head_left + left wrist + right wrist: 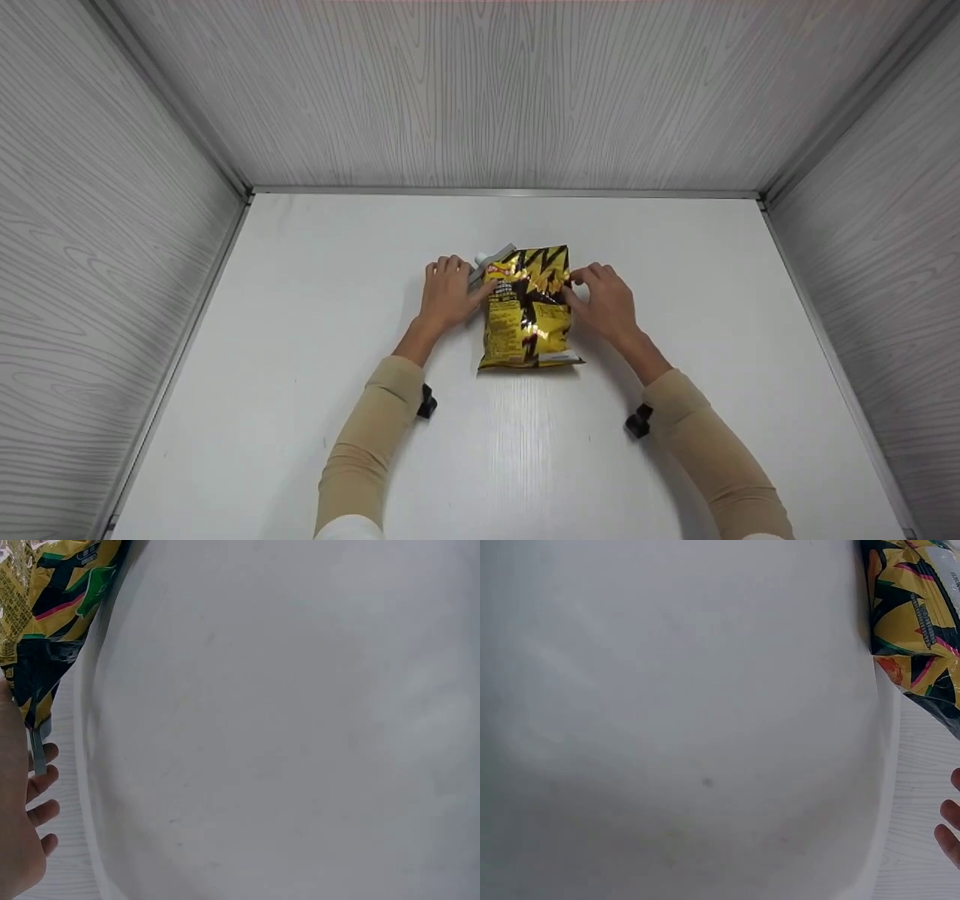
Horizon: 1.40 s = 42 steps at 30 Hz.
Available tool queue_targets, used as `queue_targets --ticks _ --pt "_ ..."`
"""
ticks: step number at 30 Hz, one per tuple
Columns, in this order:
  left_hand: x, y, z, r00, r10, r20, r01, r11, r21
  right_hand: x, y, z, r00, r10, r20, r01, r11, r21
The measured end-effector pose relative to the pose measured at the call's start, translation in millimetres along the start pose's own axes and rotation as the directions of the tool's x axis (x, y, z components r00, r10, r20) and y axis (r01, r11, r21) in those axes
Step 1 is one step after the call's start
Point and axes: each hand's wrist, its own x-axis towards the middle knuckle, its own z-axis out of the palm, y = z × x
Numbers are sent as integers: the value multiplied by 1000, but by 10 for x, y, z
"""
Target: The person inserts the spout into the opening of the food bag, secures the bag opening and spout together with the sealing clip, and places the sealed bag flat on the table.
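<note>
A yellow-and-black snack bag (529,315) stands or leans in front of me, its printed back towards the head camera. Across its upper left corner runs a grey bag clip (502,253), with a small white part beside it. My left hand (448,292) grips the clip and that side of the bag, thumb over the front. In the left wrist view, the clip's grey end (37,754) sticks out by the fingers. My right hand (606,304) pinches the bag's right edge between thumb and index finger. Only a few right fingertips (950,814) show in the right wrist view.
The white table (337,300) is bounded by grey wood-grain panels (480,97) at the back and both sides. A black wrist device (427,403) sits at the left sleeve, and another (638,422) at the right.
</note>
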Motion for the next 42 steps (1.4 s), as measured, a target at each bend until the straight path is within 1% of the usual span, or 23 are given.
queue_targets --ticks 9,16,23,31,35,42 --pt "3 23 2 1000 -6 14 6 1000 -5 8 -10 13 999 32 26 -33 999 17" --pt "12 21 23 1000 -14 24 14 1000 11 11 7 19 999 26 26 -26 1000 -7" --pt "-3 25 15 999 -17 39 17 1000 -1 0 16 22 996 62 57 -61 998 -11" --pt "-112 64 -13 999 -27 42 29 999 -41 -61 -1 6 991 68 117 -63 997 -48" --pt "-173 82 -31 999 -20 44 21 999 -42 -108 -3 -12 988 59 145 -51 997 -60" --pt "-280 113 -53 1000 14 25 -13 999 -53 -195 -14 -52 989 25 146 -18 999 -50"
